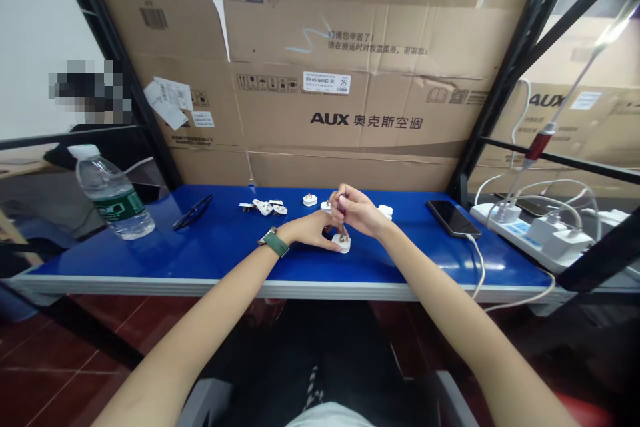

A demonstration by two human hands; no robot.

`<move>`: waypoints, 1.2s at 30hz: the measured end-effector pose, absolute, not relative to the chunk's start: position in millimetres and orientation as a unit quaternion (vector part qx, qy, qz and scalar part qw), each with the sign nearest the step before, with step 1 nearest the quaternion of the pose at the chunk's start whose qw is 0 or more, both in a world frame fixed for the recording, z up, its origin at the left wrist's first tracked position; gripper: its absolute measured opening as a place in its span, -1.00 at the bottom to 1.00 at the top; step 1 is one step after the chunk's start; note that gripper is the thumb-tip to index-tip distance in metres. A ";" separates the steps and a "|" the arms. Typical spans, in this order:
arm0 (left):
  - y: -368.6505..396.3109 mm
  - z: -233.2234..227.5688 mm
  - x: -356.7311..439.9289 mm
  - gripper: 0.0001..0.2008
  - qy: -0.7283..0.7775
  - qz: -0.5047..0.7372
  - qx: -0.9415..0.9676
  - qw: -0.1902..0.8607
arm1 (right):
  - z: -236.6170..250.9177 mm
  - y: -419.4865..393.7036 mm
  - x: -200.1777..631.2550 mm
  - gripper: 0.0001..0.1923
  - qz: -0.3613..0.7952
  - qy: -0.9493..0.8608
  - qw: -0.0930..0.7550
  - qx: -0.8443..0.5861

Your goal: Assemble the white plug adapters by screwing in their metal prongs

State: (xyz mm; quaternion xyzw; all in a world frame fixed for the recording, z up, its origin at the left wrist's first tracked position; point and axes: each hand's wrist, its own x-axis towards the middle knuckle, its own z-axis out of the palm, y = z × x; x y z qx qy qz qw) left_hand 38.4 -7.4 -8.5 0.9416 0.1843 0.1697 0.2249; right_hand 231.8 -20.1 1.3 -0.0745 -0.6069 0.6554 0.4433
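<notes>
Pinched between the fingers of the right hand is a small dark-handled tool — likely a screwdriver — held upright with its tip down on a white plug. That grip is closed on the tool. Just to the left, the left hand rests on the blue desk, its fingers closed against the side of the plug; a green-strapped watch sits on that wrist. The plug lies on the desk near the middle, a little nearer than a scatter of similar white plug parts — those lie to the left and beyond the hands.

Far left on the desk stands a tilted water bottle, with a pair of dark glasses to its right. On the right lies a black phone with a white cable, and further right a white power strip. Flattened cardboard boxes stand behind the desk.
</notes>
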 end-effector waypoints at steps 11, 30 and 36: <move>-5.5 -9.9 37.3 -0.60 0.199 0.162 0.942 0.218 | 2.3 -19.2 233.9 -0.70 0.653 -0.614 0.433 -0.087; -9.3 -3.5 37.8 -0.62 0.201 0.149 0.940 0.232 | 18.9 -22.0 241.2 -0.73 0.649 -0.549 0.518 -0.094; -8.5 -4.0 38.1 -0.57 0.224 0.193 0.925 0.240 | 24.9 -21.3 248.1 -0.63 0.629 -0.514 0.576 -0.091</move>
